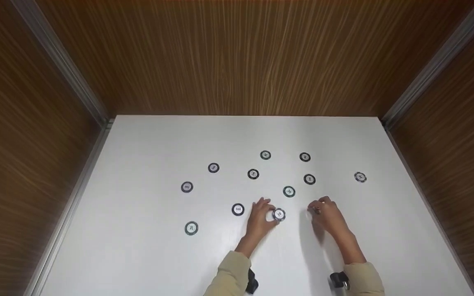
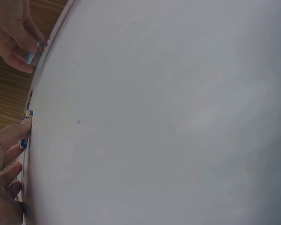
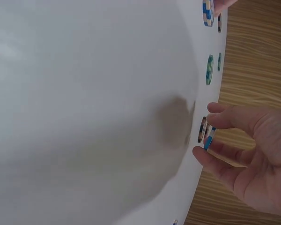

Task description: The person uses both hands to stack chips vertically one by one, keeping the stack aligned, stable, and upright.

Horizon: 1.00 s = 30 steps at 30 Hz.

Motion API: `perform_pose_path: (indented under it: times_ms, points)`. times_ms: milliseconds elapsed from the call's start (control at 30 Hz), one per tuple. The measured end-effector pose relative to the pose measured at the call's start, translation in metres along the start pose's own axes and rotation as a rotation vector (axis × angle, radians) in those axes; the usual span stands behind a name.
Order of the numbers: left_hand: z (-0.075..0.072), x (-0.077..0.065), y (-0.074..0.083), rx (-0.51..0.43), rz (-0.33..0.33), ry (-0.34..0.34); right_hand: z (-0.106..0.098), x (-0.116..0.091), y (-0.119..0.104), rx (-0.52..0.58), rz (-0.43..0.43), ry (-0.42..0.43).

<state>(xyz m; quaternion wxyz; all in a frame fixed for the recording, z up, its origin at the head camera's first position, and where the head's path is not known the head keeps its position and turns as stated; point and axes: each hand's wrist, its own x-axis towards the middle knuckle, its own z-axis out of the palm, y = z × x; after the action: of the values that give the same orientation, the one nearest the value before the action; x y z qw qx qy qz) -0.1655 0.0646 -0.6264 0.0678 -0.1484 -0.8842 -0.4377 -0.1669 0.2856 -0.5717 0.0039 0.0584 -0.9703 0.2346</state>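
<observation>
In the head view my left hand (image 1: 260, 220) is at the middle front of the white table, thumb and fingers at the sides of a blue-and-white poker chip (image 1: 279, 214). That chip's edge (image 3: 208, 12) shows blocks of blue and white in the right wrist view. To its right, my right hand (image 1: 329, 218) pinches another blue-and-white poker chip (image 3: 210, 138) between thumb and fingertips. This one is held on edge above the table, and the hand casts a shadow below. Fingers hide much of it in the head view.
Several poker chips lie flat and scattered: a black one (image 1: 238, 209) left of my left hand, a green one (image 1: 289, 191) between and beyond the hands, and a blue-and-white one (image 1: 360, 177) at far right. Wood-grain panels (image 1: 237, 57) wall the white table (image 1: 138, 263) on three sides.
</observation>
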Motion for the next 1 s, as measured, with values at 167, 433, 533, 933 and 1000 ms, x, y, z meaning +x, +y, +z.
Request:
perform_pose_path:
  times_ms: [167, 433, 533, 933, 1000]
  points:
    - [0.0, 0.0, 0.0, -0.001, -0.008, -0.01, 0.004, 0.003, -0.01, 0.007, 0.011, -0.025]
    - [-0.001, 0.002, 0.001, 0.01, -0.047, -0.044, 0.012, 0.006, -0.027, -0.017, -0.067, -0.007]
    - [-0.001, 0.003, 0.002, 0.014, -0.057, -0.056, 0.015, 0.007, -0.032, -0.024, -0.1, 0.0]
    - [0.001, 0.001, -0.001, 0.028, 0.01, 0.003, 0.025, 0.01, -0.052, -0.031, -0.138, -0.027]
    - [0.001, 0.001, -0.001, 0.03, 0.004, -0.001, 0.027, 0.01, -0.055, -0.033, -0.145, -0.028]
